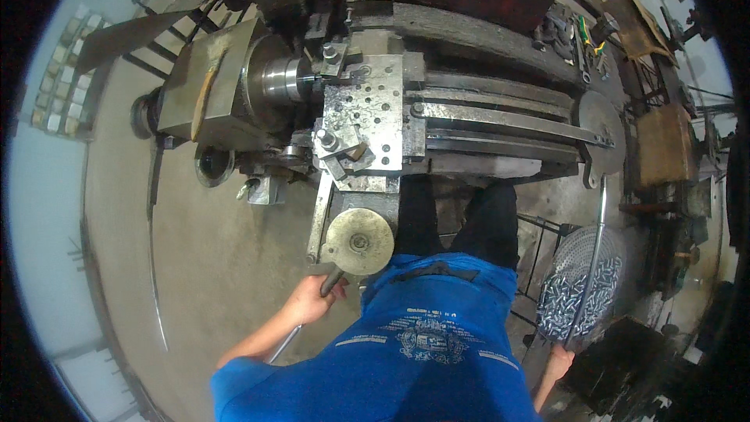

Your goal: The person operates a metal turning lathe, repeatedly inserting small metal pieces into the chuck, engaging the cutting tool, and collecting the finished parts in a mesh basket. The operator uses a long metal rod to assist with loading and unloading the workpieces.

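While the left hand (312, 301) is clamped on the dark crank handle (331, 280) of the round brass-coloured handwheel (358, 241) at the lathe's front, turning should stay slow and even; the right hand (558, 359) grasps a long thin metal rod (594, 258).

Round brass-coloured handwheel (358, 241), crank handle (332, 280) seemingly down-left

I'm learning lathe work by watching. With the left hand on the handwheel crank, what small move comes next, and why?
Probably a slow turn of the handwheel: the left hand already grips its handle, and the tool post sits close beside the chuck. The right hand rests away, by the perforated tray of small metal parts.
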A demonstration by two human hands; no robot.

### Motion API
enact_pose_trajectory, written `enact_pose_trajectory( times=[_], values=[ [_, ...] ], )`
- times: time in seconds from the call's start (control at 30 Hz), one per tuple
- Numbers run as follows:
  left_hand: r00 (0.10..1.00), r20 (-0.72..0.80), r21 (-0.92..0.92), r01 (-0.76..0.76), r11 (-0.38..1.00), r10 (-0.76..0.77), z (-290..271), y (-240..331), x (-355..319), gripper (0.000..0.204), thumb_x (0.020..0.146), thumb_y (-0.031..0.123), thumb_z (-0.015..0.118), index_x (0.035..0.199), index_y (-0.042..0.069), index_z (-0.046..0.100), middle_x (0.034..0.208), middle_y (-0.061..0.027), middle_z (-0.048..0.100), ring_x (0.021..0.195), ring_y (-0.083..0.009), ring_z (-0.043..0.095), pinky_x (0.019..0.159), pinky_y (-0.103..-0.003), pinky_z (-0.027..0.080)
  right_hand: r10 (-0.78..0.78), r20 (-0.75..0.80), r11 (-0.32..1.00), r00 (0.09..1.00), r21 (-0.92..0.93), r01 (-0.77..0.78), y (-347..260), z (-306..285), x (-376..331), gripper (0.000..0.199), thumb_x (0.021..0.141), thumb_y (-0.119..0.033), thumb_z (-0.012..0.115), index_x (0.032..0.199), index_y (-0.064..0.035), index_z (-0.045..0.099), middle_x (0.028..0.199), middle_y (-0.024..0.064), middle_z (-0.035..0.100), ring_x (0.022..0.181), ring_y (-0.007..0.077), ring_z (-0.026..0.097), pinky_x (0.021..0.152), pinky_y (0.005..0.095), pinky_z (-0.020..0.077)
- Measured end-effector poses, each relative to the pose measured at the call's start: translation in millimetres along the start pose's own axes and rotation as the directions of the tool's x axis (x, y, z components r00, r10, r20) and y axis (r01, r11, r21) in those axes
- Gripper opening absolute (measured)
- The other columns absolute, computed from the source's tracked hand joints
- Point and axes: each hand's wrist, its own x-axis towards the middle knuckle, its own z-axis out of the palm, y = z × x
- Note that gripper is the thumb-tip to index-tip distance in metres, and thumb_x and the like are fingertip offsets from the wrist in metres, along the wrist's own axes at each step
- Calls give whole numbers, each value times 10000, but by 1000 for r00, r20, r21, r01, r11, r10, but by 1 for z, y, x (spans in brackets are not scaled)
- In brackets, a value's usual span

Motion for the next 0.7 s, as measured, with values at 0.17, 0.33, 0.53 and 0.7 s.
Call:
enact_pose_trajectory(
  times=[0.17,0.33,0.53,0.7],
  values=[
    [1000,-4,-3,17,1000,-17,-1,2,0,184,698,-57,480,779,36,616,947,-96,659,863,-252,633,761,-347,490,16,62,1000,998,13,-17,-2,-4,-2,287,737,-288,593,789,-11,646,812,225,562,749,417,551,645,493,429],
    [999,1,5,49,999,-49,-3,5,1,173,704,-43,501,772,49,630,948,-85,661,865,-252,633,769,-344,487,238,208,934,949,219,-282,-54,-28,-24,426,680,-327,603,850,64,604,874,253,589,806,423,564,721,458,441],
    [1000,10,-6,18,1000,-18,3,-9,0,153,720,-19,517,789,51,634,956,-75,660,878,-243,631,779,-339,483,175,257,909,950,328,-256,-119,-88,-1,561,647,-274,590,1134,3,573,1086,252,573,962,366,558,815,405,430],
    [997,-31,7,67,998,-67,3,-5,1,152,734,-4,516,810,53,635,953,-67,661,886,-234,630,788,-333,483,-148,-287,897,947,364,250,-167,-26,109,686,668,-269,586,1325,-138,438,1190,168,567,1041,357,553,870,409,425]
  ],
)
